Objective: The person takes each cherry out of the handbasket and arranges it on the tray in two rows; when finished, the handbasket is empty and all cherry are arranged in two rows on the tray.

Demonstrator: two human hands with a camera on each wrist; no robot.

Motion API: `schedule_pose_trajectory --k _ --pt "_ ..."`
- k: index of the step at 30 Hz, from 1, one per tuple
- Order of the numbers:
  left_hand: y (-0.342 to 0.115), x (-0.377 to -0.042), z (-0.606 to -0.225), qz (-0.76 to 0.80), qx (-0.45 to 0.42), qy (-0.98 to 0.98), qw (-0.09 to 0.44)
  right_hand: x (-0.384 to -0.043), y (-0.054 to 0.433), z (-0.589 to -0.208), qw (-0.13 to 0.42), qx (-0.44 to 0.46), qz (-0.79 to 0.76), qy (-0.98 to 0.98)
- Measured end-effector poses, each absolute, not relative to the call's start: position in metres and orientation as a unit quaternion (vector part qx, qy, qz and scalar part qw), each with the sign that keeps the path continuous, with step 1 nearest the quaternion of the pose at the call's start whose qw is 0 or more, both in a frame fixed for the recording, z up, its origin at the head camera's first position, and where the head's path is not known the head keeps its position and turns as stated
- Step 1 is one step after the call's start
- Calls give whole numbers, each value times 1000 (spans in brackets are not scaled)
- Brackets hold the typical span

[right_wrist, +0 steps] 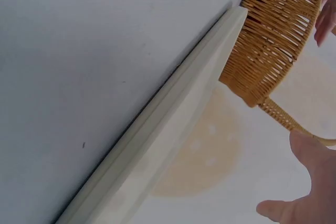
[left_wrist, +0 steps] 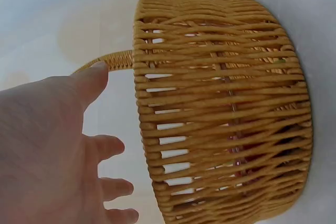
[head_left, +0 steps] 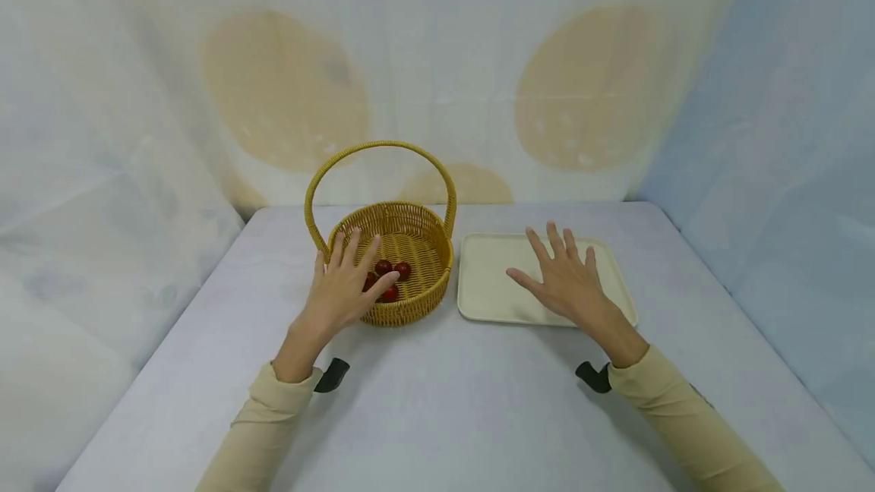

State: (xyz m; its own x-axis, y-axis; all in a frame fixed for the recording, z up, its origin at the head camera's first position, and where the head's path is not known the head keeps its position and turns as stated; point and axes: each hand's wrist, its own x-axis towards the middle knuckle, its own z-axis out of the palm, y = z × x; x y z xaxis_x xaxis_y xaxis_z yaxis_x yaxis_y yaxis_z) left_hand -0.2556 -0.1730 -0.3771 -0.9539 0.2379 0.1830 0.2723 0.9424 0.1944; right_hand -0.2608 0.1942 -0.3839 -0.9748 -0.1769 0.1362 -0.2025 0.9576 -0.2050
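My left hand [head_left: 342,287] hovers over the near left side of a woven yellow-brown basket [head_left: 437,291], fingers spread and holding nothing. Several small, round, dark red fruits [head_left: 403,271] lie in the bottom of the basket, partly hidden behind the thumb. In the left wrist view, the fingers stand beside the rim of the basket [left_wrist: 226,103]. Over a cream rectangular tray [head_left: 488,279] hangs my right hand [head_left: 569,283], also spread and holding nothing. The right wrist view shows the tray [right_wrist: 168,124] edge-on, with thumb and a finger of that hand [right_wrist: 315,177] above it.
The basket's tall arched handle [head_left: 383,144] rises above its rim. Basket and tray stand side by side on a white table [head_left: 437,401]. A patterned curtain [head_left: 437,59] hangs behind the table, and others hang along both sides. Black pieces [head_left: 333,376] stick out at both wrists.
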Motion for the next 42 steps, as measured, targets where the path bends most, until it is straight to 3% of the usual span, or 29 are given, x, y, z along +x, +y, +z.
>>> schedule_pose_trajectory --k 10,19,24,30,42 --pt "-194 -254 -378 -147 -141 -966 161 -266 181 -377 103 122 113 -981" --pt "-226 -247 -384 -178 -81 -950 242 -279 157 -380 115 161 186 -962" --pt "-238 -250 -384 -195 -62 -954 219 -284 145 -375 148 186 202 -950" --pt "-247 -255 -386 -239 -62 -960 135 -291 129 -371 162 213 202 -942" --pt "-257 -266 -398 -357 -73 -930 40 -300 105 -365 130 245 200 -940"
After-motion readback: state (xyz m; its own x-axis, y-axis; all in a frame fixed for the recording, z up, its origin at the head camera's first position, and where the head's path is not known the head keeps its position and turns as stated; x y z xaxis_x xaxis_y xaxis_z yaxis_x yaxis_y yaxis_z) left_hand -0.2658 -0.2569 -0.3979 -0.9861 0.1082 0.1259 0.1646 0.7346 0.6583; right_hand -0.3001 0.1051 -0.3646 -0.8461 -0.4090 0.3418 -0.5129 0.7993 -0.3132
